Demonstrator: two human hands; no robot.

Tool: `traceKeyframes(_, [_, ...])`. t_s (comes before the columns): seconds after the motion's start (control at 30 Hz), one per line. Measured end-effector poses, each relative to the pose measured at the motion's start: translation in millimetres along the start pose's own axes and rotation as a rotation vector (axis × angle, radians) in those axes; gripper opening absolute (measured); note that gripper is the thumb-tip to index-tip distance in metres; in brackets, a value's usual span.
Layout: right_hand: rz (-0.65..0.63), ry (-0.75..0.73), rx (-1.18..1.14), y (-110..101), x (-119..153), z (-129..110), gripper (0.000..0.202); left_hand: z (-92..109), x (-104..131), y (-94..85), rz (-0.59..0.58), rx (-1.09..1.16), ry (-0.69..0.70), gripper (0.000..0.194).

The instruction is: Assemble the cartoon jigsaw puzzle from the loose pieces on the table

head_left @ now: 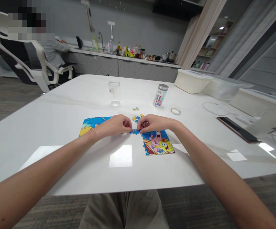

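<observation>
Both my hands meet over a small joined strip of blue jigsaw puzzle pieces (pixel 135 131) on the white table. My left hand (pixel 120 124) pinches the strip's left end, thumb and fingers together. At its right end, my right hand (pixel 149 123) has its fingers closed on the strip too. Beside the right hand lies a joined puzzle section (pixel 160 144) with a pink and a yellow cartoon figure. A picture card (pixel 92 124) in blue and yellow is partly covered by my left hand. Loose puzzle pieces (pixel 136 119) lie just beyond my hands, with another small cluster (pixel 135 109) farther back.
A clear open jar (pixel 114 93) and a lidded jar (pixel 160 95) stand farther back, near a round lid (pixel 175 111). To the right are a dark phone-like object (pixel 238 129) and storage bins (pixel 192 81). A person sits at the left behind a white chair (pixel 36 60).
</observation>
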State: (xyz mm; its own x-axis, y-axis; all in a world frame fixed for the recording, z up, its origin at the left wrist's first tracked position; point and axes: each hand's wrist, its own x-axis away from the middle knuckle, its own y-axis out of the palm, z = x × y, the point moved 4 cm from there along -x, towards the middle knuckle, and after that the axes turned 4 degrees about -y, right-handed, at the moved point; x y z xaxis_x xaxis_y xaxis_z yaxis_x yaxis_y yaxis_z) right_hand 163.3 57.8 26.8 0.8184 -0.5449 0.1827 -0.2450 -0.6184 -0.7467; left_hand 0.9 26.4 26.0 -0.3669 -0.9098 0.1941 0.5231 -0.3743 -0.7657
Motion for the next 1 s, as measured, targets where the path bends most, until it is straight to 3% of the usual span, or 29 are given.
traceKeyframes(0.17, [-0.009,-0.009,-0.002,-0.2,0.4,-1.1,0.019,3.0,1.5,-0.7,0.028,-0.089,-0.03,0.017])
traceKeyframes(0.4, [-0.01,-0.012,0.009,-0.2,0.1,-2.7,0.017,6.1,3.8,-3.3,-0.007,-0.083,0.116,0.022])
traceKeyframes(1.0, [-0.019,-0.012,-0.006,1.2,-0.7,-0.3,0.019,8.3,2.2,-2.3,0.05,-0.151,0.086,0.018])
